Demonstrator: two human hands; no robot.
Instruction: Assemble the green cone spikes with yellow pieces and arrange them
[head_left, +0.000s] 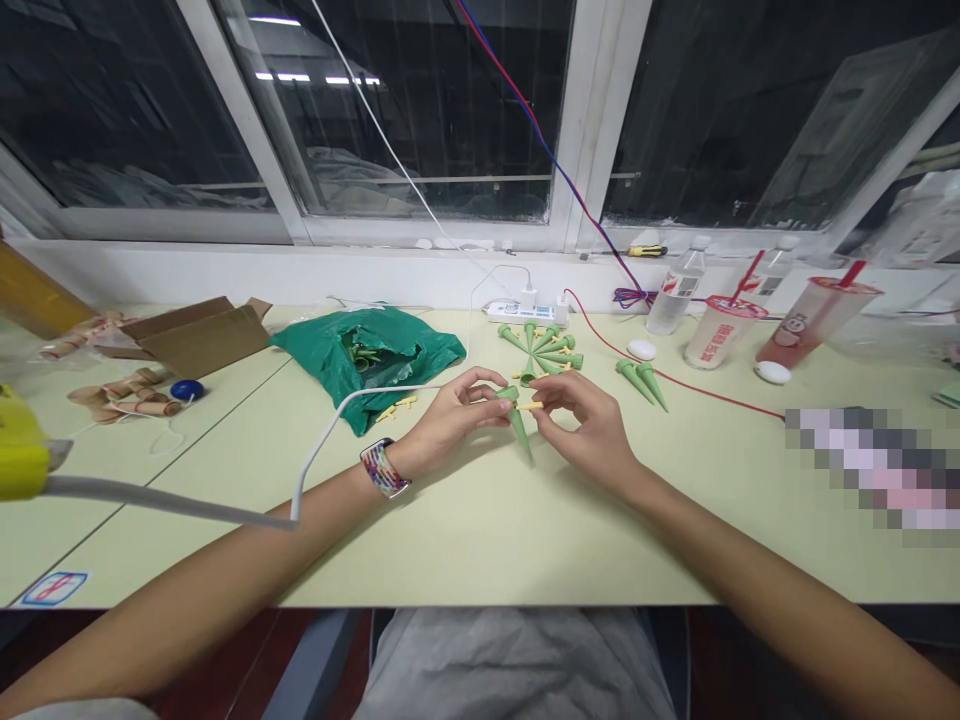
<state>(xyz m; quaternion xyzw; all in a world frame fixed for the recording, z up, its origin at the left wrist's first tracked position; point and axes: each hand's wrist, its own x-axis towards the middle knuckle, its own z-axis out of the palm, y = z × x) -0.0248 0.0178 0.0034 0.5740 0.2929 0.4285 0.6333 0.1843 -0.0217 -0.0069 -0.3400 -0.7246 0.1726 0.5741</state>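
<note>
A green plant watering spike [520, 435] is pinched near its wide top by my left hand [456, 415], its tip slanting down toward the table. My right hand [589, 425] holds a small yellow valve piece [531, 406] between thumb and fingertips, against the side of the spike. Whether the piece sits in a hole there, I cannot tell. Behind my hands, several green spikes with yellow pieces [556, 346] lie fanned out on the table. Two more spikes [646, 380] lie to the right of them. Some loose yellow pieces [396, 408] rest left of my left hand.
An open green plastic bag [322, 365] with spikes inside lies at the back left. Beyond it are a cardboard box [202, 340] and wooden toys [131, 397]. A power strip [517, 314], bottle [677, 290] and drink cups [724, 330] stand along the back. A red cable [697, 386] crosses the right side.
</note>
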